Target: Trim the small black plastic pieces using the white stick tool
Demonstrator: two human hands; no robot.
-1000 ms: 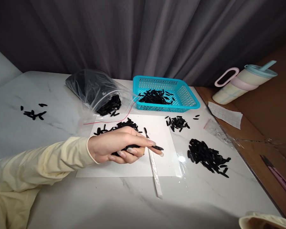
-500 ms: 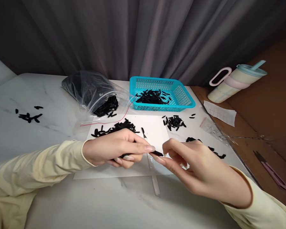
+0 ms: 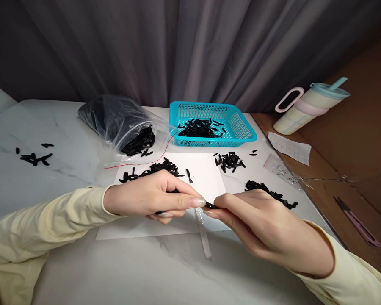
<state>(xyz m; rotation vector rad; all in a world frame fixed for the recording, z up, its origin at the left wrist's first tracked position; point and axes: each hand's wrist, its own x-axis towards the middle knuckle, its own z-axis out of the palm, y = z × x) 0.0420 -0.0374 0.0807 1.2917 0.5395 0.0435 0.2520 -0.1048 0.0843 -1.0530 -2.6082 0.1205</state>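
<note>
My left hand (image 3: 149,197) rests on a white sheet (image 3: 209,176) and pinches a small black piece (image 3: 211,206) between thumb and forefinger; more black pieces are bunched in its palm. My right hand (image 3: 266,224) meets it from the right, its fingertips closed on the same black piece. A heap of black pieces (image 3: 155,168) lies on the sheet just behind my left hand. A thin white-handled blade (image 3: 202,237) lies on the sheet under both hands.
A turquoise basket (image 3: 241,127) holds black pieces at the back. A clear plastic bag (image 3: 120,120) of them lies to its left. Further piles (image 3: 229,161) (image 3: 273,194) (image 3: 33,156) dot the marble table. A tumbler (image 3: 307,108), paper slip (image 3: 288,147) and pink snips (image 3: 357,222) lie right.
My right hand came in from the lower right and closed its fingertips on the black piece held out by my left hand. The left hand stayed nearly still.
</note>
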